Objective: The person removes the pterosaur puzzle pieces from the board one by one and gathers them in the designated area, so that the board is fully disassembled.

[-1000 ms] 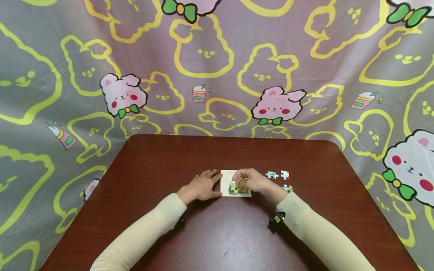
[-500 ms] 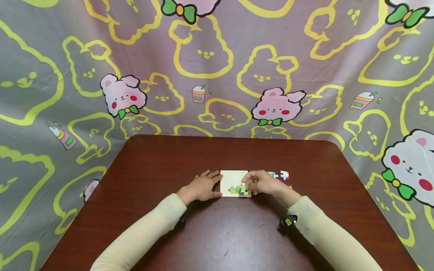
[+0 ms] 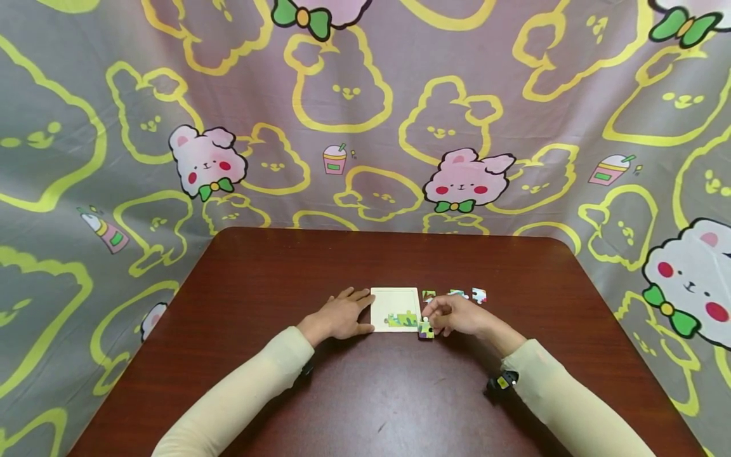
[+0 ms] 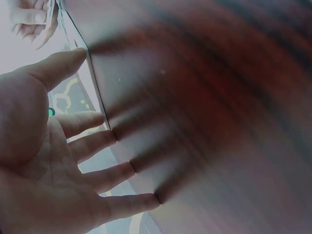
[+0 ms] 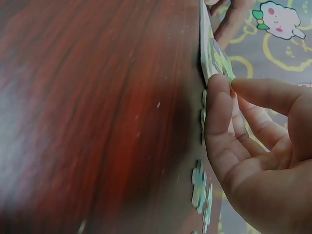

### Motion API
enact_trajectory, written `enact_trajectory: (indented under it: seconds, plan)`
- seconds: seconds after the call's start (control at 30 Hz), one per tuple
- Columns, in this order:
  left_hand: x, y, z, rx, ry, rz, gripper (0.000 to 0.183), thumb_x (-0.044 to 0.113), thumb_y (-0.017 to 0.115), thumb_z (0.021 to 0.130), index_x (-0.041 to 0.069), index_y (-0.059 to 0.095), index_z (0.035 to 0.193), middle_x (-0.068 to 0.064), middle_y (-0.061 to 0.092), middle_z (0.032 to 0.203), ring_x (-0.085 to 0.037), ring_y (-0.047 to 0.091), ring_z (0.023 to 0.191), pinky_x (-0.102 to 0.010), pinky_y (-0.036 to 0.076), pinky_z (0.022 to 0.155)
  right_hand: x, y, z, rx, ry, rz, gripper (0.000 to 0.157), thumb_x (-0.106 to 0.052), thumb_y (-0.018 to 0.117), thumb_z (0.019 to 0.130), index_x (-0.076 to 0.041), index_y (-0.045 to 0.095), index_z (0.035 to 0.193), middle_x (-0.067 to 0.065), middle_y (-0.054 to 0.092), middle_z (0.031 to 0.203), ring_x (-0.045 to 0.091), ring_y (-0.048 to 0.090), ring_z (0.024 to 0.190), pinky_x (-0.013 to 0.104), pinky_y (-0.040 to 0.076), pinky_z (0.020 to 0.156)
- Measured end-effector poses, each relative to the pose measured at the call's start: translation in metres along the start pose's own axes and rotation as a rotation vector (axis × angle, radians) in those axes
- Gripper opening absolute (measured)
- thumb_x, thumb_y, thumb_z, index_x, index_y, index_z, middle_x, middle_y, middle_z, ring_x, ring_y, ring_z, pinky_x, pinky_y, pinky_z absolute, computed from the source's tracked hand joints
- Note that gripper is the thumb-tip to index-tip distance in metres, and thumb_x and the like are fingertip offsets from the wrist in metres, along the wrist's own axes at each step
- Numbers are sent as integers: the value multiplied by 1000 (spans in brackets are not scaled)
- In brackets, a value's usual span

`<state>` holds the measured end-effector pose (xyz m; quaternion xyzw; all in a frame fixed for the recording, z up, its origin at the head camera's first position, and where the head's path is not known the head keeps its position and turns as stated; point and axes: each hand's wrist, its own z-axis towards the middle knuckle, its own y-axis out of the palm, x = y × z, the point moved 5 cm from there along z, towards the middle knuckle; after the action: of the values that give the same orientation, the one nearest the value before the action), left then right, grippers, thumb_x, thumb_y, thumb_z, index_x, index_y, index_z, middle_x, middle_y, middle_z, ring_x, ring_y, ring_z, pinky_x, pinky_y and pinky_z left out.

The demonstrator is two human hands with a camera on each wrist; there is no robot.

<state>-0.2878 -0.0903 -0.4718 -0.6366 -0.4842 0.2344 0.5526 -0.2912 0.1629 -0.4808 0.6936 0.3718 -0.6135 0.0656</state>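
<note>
My left hand (image 3: 341, 314) lies with spread, fairly straight fingers on the table, its thumb and a fingertip touching the left edge of a pale square puzzle board (image 3: 394, 298). In the left wrist view the fingertips (image 4: 111, 135) meet the tabletop. Joined green puzzle pieces (image 3: 403, 319) fill part of the board's lower right. My right hand (image 3: 461, 314) pinches a green and purple puzzle piece (image 3: 425, 329) between thumb and fingers, just off the board's lower right corner. The right wrist view shows that piece (image 5: 222, 59) tilted at the fingertips.
Loose puzzle pieces lie right of the board: one (image 3: 428, 296) near its edge, then another (image 3: 457, 293) and a red and white one (image 3: 479, 295). The brown table (image 3: 320, 260) has a patterned curtain (image 3: 365, 146) behind it.
My right hand has moved right, from over the board to beyond its right edge, carrying the puzzle piece. The joined pieces on the board are now uncovered. My left hand has stayed put.
</note>
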Motion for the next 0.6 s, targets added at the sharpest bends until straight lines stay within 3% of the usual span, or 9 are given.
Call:
enact_trajectory:
  seconds: [0.6]
  plan:
    - [0,1,1,-2,-3,15,73,53,59,96,21,33,157,-2,28,166,-38,24,153,-65,34,113,10,-4,-14,-8,28,-107,14,-1,61,91,1,67,104,9,66,81,19,64,70,31,51,55]
